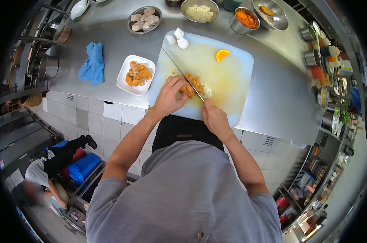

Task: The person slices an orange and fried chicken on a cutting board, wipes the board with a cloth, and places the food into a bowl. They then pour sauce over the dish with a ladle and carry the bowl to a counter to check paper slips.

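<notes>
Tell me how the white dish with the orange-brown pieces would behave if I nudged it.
The white dish would probably slide rather than roll, since it is squarish and sits on smooth-looking metal. It seems unlikely to tip, being broad and low. The orange-brown pieces might shift, as they look loosely heaped.

A crumpled blue cloth (92, 65) and a metal bowl (130, 26) of pale chunks (138, 26) rest on the steel counter (284, 95)

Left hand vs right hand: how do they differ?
The left hand has bent fingers at the golden-brown food; the right hand is closed on the near end of the knife. The left hand sits higher in the view, the right hand lower. Both are bare.
</notes>
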The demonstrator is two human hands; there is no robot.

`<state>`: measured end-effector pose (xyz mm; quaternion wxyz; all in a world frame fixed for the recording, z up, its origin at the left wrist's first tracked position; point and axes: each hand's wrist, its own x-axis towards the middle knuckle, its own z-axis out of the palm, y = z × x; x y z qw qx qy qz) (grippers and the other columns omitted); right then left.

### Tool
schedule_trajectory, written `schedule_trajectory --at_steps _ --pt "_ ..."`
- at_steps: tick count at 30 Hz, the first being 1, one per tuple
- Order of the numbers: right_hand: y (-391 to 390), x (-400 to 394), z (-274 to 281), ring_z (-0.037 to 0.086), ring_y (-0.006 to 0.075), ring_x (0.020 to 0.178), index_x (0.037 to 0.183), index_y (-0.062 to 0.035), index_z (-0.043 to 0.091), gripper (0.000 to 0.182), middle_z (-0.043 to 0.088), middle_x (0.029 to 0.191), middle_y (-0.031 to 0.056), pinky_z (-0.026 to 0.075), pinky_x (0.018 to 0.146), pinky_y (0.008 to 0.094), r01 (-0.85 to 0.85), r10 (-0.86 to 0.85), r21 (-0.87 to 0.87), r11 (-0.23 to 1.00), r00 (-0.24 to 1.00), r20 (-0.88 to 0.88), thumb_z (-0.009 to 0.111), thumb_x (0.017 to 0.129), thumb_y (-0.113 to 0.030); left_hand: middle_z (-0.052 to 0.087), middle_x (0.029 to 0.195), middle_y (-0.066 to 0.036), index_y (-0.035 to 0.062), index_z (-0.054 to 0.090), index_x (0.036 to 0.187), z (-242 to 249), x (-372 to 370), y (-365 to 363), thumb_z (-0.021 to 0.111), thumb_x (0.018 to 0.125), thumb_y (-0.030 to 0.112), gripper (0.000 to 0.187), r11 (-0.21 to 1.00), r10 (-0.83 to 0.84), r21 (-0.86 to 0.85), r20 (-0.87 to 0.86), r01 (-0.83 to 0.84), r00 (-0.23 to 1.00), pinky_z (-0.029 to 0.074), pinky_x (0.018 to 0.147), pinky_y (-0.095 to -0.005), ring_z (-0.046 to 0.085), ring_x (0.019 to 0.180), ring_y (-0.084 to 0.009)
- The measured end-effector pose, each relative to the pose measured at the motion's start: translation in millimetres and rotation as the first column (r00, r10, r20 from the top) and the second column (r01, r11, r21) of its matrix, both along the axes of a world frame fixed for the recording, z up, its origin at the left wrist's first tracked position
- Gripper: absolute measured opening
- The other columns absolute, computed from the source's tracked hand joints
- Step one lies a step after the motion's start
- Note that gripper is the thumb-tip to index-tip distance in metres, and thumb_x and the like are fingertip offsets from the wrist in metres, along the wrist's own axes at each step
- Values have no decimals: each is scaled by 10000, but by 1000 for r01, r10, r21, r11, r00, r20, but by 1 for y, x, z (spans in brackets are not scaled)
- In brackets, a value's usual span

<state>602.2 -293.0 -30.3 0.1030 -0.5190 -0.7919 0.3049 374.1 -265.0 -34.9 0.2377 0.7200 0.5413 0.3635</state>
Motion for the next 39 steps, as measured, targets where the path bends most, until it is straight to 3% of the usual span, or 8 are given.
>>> schedule_trajectory --at_steps 7,15,17,20,25,29,38,39 --pt "-10 5 54 647 469 671 1149 -6 489 226 640 694 239 501 600 571 31 -32 -104 994 1000 -1 557 989 -150 661 1049 -161 -14 650 998 -7 -9 -3 713 743 3 263 1000 5 8 -17 -5 1000 541 865 -424 633 1007 -367" --pt "-40 20 118 666 459 654 1208 -10 488 261 659 705 245 524 600 569 -2 72 -229 973 952 298 550 989 -139 663 1047 -159 -8 662 1007 -2 -8 0 718 725 2 288 999 2 -45 -84 -6 997 552 864 -419 639 991 -363" --pt "-34 10 94 667 453 652 1202 -5 495 266 663 710 244 528 602 561 -12 55 -178 984 969 239 558 981 -139 663 1047 -162 -6 666 1007 -4 -9 2 721 723 3 290 998 -11 -67 -101 4 995 555 864 -421 642 987 -364" --pt "-4 -24 -15 660 451 649 1195 8 502 272 659 711 246 527 602 549 -31 32 98 995 999 -11 569 969 -128 661 1042 -162 -9 665 991 -9 -9 0 730 740 7 261 999 6 -51 -67 -10 998 556 850 -419 646 977 -362" --pt "10 -26 1 654 454 648 1131 2 500 209 644 697 244 518 588 545 7 -7 -30 1000 1000 0 569 977 -122 661 1024 -153 -10 662 968 -14 -18 -14 733 775 9 206 997 52 51 31 -54 998 553 831 -409 648 969 -353" --pt "-4 -23 43 653 466 655 1090 -7 488 187 647 704 247 519 599 559 33 -33 -45 998 999 -2 574 986 -137 655 995 -147 -8 655 941 -17 -18 -13 723 773 -1 182 997 48 61 -10 -47 999 553 816 -406 645 952 -345" --pt "-41 -1 115 660 474 666 1153 -2 481 214 662 726 256 529 587 550 26 58 -247 969 943 328 536 997 -137 636 944 -127 6 653 896 -14 -11 -7 700 751 26 154 995 49 91 -91 -41 995 550 795 -406 626 908 -320" --pt "-37 -3 107 662 469 664 1163 2 483 226 663 722 252 530 588 548 -3 60 -196 981 958 282 541 991 -133 635 942 -129 5 652 894 -14 -12 -6 700 750 25 153 997 39 64 -88 -33 995 550 793 -408 626 907 -323"
